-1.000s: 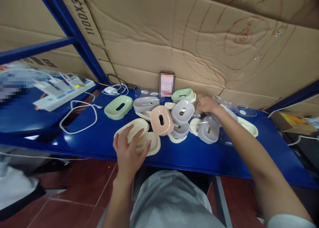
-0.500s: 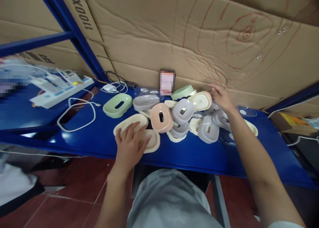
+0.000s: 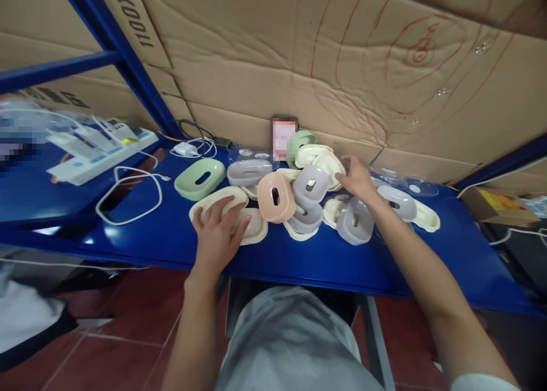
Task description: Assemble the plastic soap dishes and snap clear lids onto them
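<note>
My left hand (image 3: 217,237) lies flat on two overlapping cream trays (image 3: 252,231) at the front edge of the blue bench (image 3: 171,243), fingers spread and pressing down, not gripping. My right hand (image 3: 356,180) reaches into the pile behind, fingers loosely apart, tips touching a cream dish (image 3: 327,164) beside the green one (image 3: 299,142). A pink dish (image 3: 276,196) and grey dishes (image 3: 310,186) sit between my hands. A green tray (image 3: 201,178) and white cable (image 3: 128,200) lie further left.
</note>
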Action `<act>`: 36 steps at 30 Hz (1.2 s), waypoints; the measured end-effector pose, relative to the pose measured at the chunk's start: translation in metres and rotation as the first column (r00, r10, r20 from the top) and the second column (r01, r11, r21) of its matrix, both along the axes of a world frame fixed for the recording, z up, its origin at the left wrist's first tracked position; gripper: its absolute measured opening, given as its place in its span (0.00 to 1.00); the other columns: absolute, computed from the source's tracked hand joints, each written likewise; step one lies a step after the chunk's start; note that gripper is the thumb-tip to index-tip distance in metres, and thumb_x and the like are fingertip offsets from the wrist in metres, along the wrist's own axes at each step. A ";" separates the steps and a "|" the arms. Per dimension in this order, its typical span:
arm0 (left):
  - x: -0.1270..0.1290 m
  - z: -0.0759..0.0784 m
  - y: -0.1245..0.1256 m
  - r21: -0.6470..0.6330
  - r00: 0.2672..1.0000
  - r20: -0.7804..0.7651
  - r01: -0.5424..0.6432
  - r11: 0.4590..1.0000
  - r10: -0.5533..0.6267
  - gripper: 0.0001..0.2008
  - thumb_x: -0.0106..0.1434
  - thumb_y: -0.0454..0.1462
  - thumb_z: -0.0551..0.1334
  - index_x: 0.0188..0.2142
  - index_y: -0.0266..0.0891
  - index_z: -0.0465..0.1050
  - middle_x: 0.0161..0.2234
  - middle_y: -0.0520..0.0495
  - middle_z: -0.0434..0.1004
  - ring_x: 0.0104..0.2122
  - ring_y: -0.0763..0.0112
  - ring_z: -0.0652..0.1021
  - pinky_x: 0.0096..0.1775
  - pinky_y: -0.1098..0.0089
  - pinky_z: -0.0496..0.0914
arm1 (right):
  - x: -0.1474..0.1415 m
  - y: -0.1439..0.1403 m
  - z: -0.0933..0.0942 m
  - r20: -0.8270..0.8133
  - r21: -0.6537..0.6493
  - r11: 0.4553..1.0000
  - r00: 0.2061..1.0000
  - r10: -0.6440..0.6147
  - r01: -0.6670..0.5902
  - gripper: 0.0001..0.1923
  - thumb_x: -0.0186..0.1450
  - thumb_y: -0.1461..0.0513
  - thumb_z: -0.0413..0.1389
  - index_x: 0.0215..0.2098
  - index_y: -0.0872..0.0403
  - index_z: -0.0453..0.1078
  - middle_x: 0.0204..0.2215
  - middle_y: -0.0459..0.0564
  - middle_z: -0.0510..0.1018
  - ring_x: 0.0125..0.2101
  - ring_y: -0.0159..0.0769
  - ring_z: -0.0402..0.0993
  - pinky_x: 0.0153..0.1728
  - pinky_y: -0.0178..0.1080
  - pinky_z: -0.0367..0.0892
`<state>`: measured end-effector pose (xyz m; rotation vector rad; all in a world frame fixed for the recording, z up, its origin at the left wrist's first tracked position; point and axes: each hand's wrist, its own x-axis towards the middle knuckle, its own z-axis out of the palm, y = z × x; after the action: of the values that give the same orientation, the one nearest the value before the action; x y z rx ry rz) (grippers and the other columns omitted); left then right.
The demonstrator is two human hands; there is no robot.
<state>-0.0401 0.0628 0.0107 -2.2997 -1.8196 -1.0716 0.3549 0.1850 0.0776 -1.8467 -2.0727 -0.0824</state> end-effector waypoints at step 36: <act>0.002 0.000 -0.003 0.017 0.996 -0.076 0.056 0.998 -0.055 0.16 0.79 0.43 0.56 0.57 0.42 0.78 0.60 0.37 0.79 0.61 0.51 0.77 0.69 0.44 0.51 | 0.001 -0.007 -0.008 -0.020 -0.213 0.902 0.925 0.380 -0.376 0.23 0.72 0.49 0.60 0.60 0.49 0.75 0.59 0.59 0.81 0.61 0.60 0.74 0.65 0.63 0.58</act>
<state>-0.0384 0.0603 0.0103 -2.3592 -1.7209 -0.9889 0.3562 0.1784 0.0701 -1.5170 -2.4992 0.2306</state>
